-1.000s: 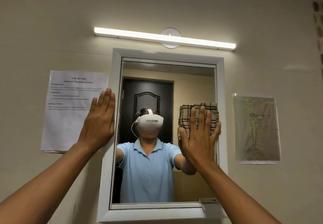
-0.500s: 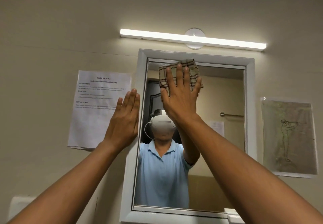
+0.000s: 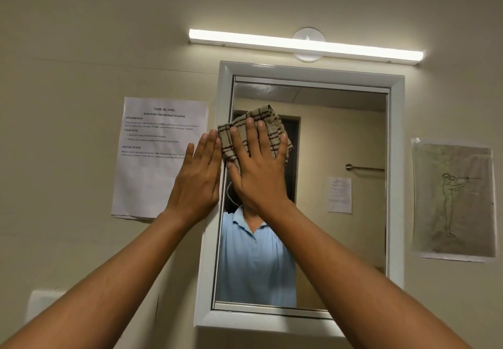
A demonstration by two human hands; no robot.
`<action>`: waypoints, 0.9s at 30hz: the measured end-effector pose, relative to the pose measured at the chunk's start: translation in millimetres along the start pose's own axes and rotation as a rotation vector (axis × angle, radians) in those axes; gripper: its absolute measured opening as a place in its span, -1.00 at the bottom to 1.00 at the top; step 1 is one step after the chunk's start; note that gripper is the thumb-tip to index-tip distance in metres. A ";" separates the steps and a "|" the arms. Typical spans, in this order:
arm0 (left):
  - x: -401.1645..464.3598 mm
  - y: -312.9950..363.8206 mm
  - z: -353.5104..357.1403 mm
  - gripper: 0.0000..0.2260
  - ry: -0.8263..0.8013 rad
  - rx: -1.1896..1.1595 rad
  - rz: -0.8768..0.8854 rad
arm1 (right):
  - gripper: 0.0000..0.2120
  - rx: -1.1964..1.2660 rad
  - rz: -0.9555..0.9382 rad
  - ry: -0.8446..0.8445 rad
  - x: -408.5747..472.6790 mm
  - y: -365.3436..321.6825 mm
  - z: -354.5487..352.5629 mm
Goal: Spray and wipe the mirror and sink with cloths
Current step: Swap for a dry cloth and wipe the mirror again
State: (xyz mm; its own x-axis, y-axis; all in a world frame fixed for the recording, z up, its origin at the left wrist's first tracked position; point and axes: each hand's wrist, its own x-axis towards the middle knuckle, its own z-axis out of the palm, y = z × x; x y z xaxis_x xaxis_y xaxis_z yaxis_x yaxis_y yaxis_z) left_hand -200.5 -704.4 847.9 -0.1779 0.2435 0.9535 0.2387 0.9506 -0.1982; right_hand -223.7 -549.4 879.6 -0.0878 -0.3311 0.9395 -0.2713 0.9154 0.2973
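Where the right hand (image 3: 258, 169) lies flat on the cloth (image 3: 272, 125), much of that checked beige cloth is covered, so only its upper folds and its edges show around the straight, spread fingers. Palm and fingers press the cloth against the glass of the mirror (image 3: 340, 136) at its upper left part, close to the white frame (image 3: 396, 174). One corner of the cloth reaches over the frame's left side. The left hand (image 3: 198, 182) rests open, fingers straight and held together, against the wall just beside the frame's left edge; whether its fingertips touch the cloth's corner cannot be told. This hand also hides the lower right corner of the printed task sheet (image 3: 158, 155), cutting off the ends of its last lines, and the small print there is hard to read. Both forearms run out of the picture at the bottom. Reflected in the mirror, a person in a light blue polo shirt (image 3: 253, 264) is seen only from the collar down, the head hidden behind the right hand. A towel rail (image 3: 364, 168) and a small paper (image 3: 339, 195) also appear in the reflection, the paper's text too small to make out. Above the mirror glows a tube light (image 3: 304, 45). On the wall right of the frame hangs a faint line drawing (image 3: 453, 199) of a standing figure. At lower left a pale box-like shape (image 3: 43, 305) is partly covered by the left arm and cannot be identified.
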 end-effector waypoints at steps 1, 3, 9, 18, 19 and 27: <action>-3.3 0.2 -0.1 -0.44 -0.006 0.001 0.009 | -0.38 0.004 -0.001 -0.003 -5.4 -1.7 0.2; -11.5 1.3 0.5 -0.43 -0.022 0.004 0.022 | -0.37 0.007 -0.004 -0.019 -16.2 -3.0 0.9; -32.6 7.4 5.4 -0.43 -0.038 -0.009 0.002 | -0.35 -0.010 -0.110 -0.073 -59.2 9.0 -0.1; -41.3 11.6 11.3 -0.38 -0.070 -0.019 -0.027 | -0.34 -0.087 -0.181 -0.113 -79.6 89.9 -15.9; -42.3 12.1 11.7 -0.38 -0.069 -0.019 -0.030 | -0.33 -0.095 -0.144 -0.098 -77.6 100.4 -18.6; -44.6 15.1 15.7 -0.33 -0.050 -0.039 -0.044 | -0.33 -0.080 0.201 -0.061 -78.1 166.5 -39.9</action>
State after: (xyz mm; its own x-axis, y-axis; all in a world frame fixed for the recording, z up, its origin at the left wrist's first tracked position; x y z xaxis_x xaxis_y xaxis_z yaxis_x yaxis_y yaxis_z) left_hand -204.0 -697.8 798.8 -0.2365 0.2114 0.9484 0.2668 0.9526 -0.1459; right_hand -223.7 -362.0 862.5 -0.1910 -0.1509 0.9699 -0.1660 0.9788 0.1196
